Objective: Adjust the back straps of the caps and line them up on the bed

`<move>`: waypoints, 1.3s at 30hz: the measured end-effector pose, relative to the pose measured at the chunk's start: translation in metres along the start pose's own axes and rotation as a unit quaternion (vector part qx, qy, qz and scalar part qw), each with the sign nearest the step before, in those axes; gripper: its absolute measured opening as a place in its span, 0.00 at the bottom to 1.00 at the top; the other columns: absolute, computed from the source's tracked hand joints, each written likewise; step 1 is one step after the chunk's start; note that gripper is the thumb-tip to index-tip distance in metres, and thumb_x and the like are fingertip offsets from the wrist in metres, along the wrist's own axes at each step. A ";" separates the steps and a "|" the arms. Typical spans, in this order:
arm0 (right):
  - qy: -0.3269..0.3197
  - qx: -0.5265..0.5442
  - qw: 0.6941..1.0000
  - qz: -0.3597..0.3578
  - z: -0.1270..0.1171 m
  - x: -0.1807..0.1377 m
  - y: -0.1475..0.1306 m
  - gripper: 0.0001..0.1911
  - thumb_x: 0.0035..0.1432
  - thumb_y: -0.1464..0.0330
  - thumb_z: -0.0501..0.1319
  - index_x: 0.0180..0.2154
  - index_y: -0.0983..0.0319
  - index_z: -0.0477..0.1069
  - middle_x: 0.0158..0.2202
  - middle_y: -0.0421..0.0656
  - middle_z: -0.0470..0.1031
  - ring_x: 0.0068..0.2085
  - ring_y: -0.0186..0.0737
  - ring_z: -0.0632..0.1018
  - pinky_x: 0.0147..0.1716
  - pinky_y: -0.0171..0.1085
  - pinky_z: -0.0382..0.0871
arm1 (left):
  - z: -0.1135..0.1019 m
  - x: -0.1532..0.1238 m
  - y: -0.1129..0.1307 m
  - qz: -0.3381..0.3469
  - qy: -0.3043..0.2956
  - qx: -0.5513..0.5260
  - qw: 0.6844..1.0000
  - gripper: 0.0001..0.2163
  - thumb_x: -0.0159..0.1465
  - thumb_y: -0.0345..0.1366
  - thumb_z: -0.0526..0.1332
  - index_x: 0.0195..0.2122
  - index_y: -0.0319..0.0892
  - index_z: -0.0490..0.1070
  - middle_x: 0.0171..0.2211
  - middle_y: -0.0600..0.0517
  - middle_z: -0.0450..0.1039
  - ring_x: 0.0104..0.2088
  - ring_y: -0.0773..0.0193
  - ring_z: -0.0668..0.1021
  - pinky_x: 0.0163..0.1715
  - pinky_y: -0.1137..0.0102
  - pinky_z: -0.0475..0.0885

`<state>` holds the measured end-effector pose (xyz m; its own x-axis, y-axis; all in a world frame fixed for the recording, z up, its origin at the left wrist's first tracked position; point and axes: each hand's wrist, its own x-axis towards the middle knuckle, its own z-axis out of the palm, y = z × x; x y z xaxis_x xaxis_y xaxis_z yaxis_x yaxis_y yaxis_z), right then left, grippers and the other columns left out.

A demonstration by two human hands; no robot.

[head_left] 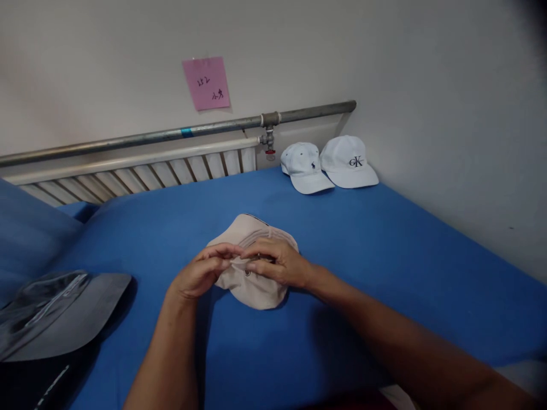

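Note:
A beige baseball cap (260, 293) lies on the blue-covered surface in front of me, its brim pointing away. My left hand (205, 269) pinches the cap's back strap from the left, thumb and fingers closed on it. From the right, my right hand (276, 262) grips the same strap, with its fingertips close to those of the left. A small metal eyelet shows just below the fingers. The fingers cover most of the strap and part of the cap's opening.
Two white caps, one with a small polo logo (304, 165) and one with dark letters (348, 159), sit at the back right by the wall. A grey cap (85, 319) lies at the left above a black one (51, 381). A radiator (171, 171) and pipe (141, 139) run behind the blue surface (384, 250).

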<state>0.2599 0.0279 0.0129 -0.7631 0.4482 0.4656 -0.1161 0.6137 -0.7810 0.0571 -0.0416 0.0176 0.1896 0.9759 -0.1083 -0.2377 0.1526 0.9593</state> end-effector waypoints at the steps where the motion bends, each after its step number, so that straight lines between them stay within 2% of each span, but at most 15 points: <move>1: 0.009 -0.021 0.999 -0.026 0.002 -0.001 0.000 0.12 0.58 0.68 0.60 0.45 0.58 0.73 0.39 0.42 0.75 0.43 0.38 0.74 0.46 0.40 0.67 | 0.000 0.000 0.000 0.000 0.001 -0.013 1.000 0.13 0.49 0.31 0.64 0.38 0.40 0.79 0.33 0.49 0.78 0.35 0.64 0.76 0.36 0.73 0.69; 7: 0.011 -0.151 0.982 -0.112 0.005 -0.004 -0.006 0.12 0.60 0.70 0.57 0.46 0.58 0.72 0.49 0.47 0.69 0.50 0.41 0.71 0.51 0.45 0.65 | 0.007 -0.003 0.004 0.012 0.013 -0.036 0.999 0.12 0.50 0.27 0.65 0.36 0.40 0.79 0.36 0.49 0.79 0.38 0.64 0.77 0.40 0.74 0.70; 11: 0.038 -0.194 0.971 -0.136 0.008 -0.003 -0.012 0.09 0.58 0.69 0.59 0.41 0.59 0.73 0.49 0.48 0.68 0.52 0.44 0.69 0.52 0.49 0.64 | 0.007 -0.002 0.002 -0.005 0.014 -0.041 0.999 0.10 0.51 0.27 0.66 0.36 0.40 0.78 0.36 0.49 0.78 0.35 0.65 0.78 0.36 0.74 0.71; 15: 0.034 -0.202 0.970 -0.134 0.012 -0.002 -0.013 0.07 0.58 0.68 0.60 0.39 0.59 0.73 0.48 0.47 0.70 0.51 0.44 0.69 0.52 0.48 0.64 | 0.006 -0.001 0.000 -0.014 0.037 -0.046 0.998 0.12 0.49 0.26 0.67 0.36 0.39 0.78 0.34 0.50 0.78 0.32 0.67 0.77 0.33 0.75 0.71; 19: 0.026 -0.180 0.976 -0.117 0.011 -0.003 -0.014 0.02 0.55 0.68 0.62 0.32 0.60 0.72 0.49 0.47 0.71 0.53 0.45 0.69 0.53 0.48 0.61 | 0.007 -0.001 -0.001 -0.022 0.039 -0.049 0.998 0.12 0.47 0.26 0.69 0.35 0.39 0.78 0.32 0.51 0.77 0.31 0.69 0.76 0.33 0.75 0.70; 22: 0.038 -0.113 0.989 -0.089 0.008 -0.004 -0.016 0.05 0.54 0.70 0.63 0.28 0.62 0.69 0.48 0.48 0.71 0.51 0.44 0.71 0.53 0.47 0.62 | 0.009 -0.003 0.000 -0.018 0.048 -0.036 0.998 0.12 0.48 0.26 0.69 0.35 0.39 0.78 0.33 0.51 0.77 0.32 0.68 0.76 0.33 0.76 0.69; 25: 0.032 -0.056 0.996 -0.057 0.004 -0.004 -0.016 0.04 0.56 0.69 0.62 0.29 0.62 0.70 0.49 0.48 0.71 0.50 0.42 0.72 0.52 0.46 0.63 | 0.010 -0.003 0.001 -0.019 0.047 -0.025 0.998 0.10 0.49 0.27 0.68 0.35 0.40 0.78 0.33 0.51 0.77 0.32 0.68 0.76 0.33 0.75 0.69; 30: -0.005 -0.025 0.999 -0.032 0.001 -0.004 -0.015 0.04 0.58 0.69 0.60 0.31 0.62 0.71 0.49 0.48 0.71 0.52 0.41 0.72 0.53 0.46 0.63 | 0.012 -0.003 0.002 -0.035 0.059 -0.047 0.997 0.12 0.48 0.26 0.69 0.35 0.40 0.79 0.36 0.50 0.78 0.34 0.68 0.77 0.35 0.75 0.70; 34: 0.026 -0.013 0.999 -0.015 0.002 -0.004 -0.012 0.05 0.57 0.71 0.61 0.28 0.62 0.70 0.48 0.47 0.73 0.52 0.43 0.73 0.53 0.46 0.64 | 0.014 -0.004 0.005 -0.046 0.071 -0.040 0.996 0.10 0.48 0.26 0.69 0.33 0.38 0.78 0.35 0.50 0.78 0.32 0.68 0.76 0.33 0.76 0.69; 39: 0.070 -0.041 0.996 -0.037 0.003 -0.003 -0.008 0.06 0.51 0.76 0.61 0.26 0.61 0.68 0.43 0.46 0.75 0.50 0.43 0.75 0.50 0.44 0.67 | 0.014 -0.004 0.006 -0.071 0.070 -0.055 0.993 0.11 0.46 0.26 0.70 0.33 0.38 0.78 0.31 0.51 0.78 0.29 0.69 0.76 0.30 0.77 0.70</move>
<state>0.2612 0.0193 0.0160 -0.6570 0.4833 0.5786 -0.1109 0.6972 -0.7083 0.0680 -0.0467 0.0274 0.0953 0.9544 -0.2830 -0.3228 0.2985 0.8982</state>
